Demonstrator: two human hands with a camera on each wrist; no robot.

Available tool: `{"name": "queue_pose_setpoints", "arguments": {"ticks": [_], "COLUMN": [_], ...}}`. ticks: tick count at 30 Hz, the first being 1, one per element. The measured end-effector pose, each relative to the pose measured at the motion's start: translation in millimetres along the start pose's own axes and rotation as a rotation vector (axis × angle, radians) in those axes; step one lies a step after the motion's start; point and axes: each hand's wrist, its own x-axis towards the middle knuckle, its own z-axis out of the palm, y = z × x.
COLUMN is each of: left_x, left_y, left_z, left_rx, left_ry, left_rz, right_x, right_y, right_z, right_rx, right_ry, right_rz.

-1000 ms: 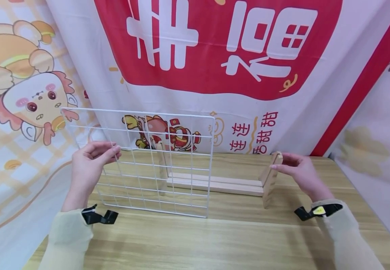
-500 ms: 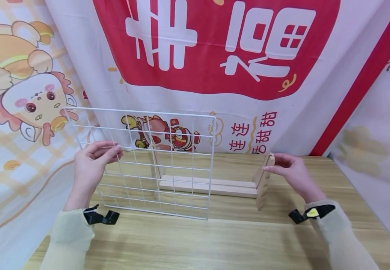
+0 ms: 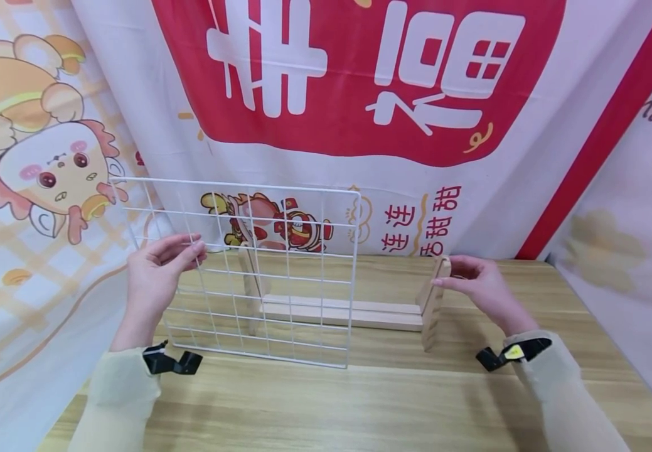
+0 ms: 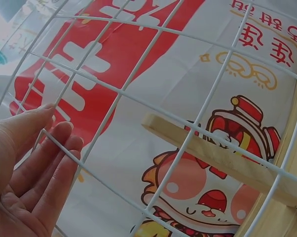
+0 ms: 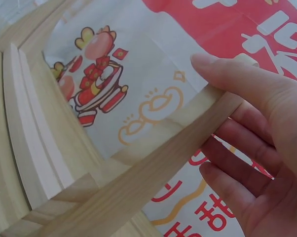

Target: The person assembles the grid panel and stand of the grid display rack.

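Observation:
My left hand (image 3: 159,276) pinches a wire of the white wire grid panel (image 3: 288,253) near its left side. The panel stands tilted on edge in front of a wooden stand (image 3: 382,319). That stand has a grooved base bar between two uprights, and its left end shows through the mesh. At its other end my right hand (image 3: 489,290) grips the top of the right upright (image 3: 433,307) between thumb and fingers. In the left wrist view, thumb and fingers close on one wire of the panel (image 4: 121,92). The right wrist view shows the thumb over the upright's top edge (image 5: 158,143).
Everything stands on a wood-grain table (image 3: 326,408). A white cloth with red print (image 3: 382,144) hangs right behind the stand. Patterned cloth (image 3: 32,263) borders the left, and pale cloth (image 3: 614,276) the right.
The wooden stand has slid left along the table with my right hand on it, so more of it lies behind the grid panel. My left hand and the panel have barely shifted.

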Motion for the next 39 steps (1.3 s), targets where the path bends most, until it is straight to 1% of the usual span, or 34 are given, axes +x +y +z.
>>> {"name": "queue_pose_setpoints", "arguments": {"ticks": [4,8,12,16,19,24,30,32,36,39], "left_x": [0.4,0.8,1.4,2.0,2.0,1.4,-0.2,-0.4,0.3,1.0], "left_y": [-0.6,-1.5,-2.2,-2.8,-2.5,-1.8,0.9,2.5,4.9,6.0], "left_z": [0.7,1.5,3.0,4.2,4.9,5.7,6.8,7.6,10.1,13.1], "left_rx": [0.018,0.023,-0.005,-0.055,-0.067,-0.037,0.051,0.065,0.039,0.007], "left_ry": [0.006,0.01,0.018,0.021,0.02,0.026,0.024,0.024,0.013,-0.003], "left_rz": [0.0,-0.003,0.004,0.008,0.008,0.003,-0.02,-0.027,-0.057,-0.091], "right_x": [1.6,1.9,1.4,0.8,-0.4,-2.7,-3.7,-3.5,-2.6,-2.2], "right_y": [0.1,1.1,2.0,2.7,2.3,-0.3,-1.8,-1.6,-0.7,0.2], "right_z": [-0.3,0.0,1.8,4.9,7.4,10.9,11.9,12.0,12.1,11.8], "right_rx": [-0.005,0.021,0.048,0.067,0.08,0.094,0.101,0.099,0.086,0.068], "right_ry": [-0.003,-0.013,-0.023,-0.024,-0.025,-0.033,-0.021,-0.023,-0.02,-0.016], "right_rz": [-0.002,-0.011,-0.029,-0.055,-0.074,-0.11,-0.1,-0.099,-0.097,-0.09]}}
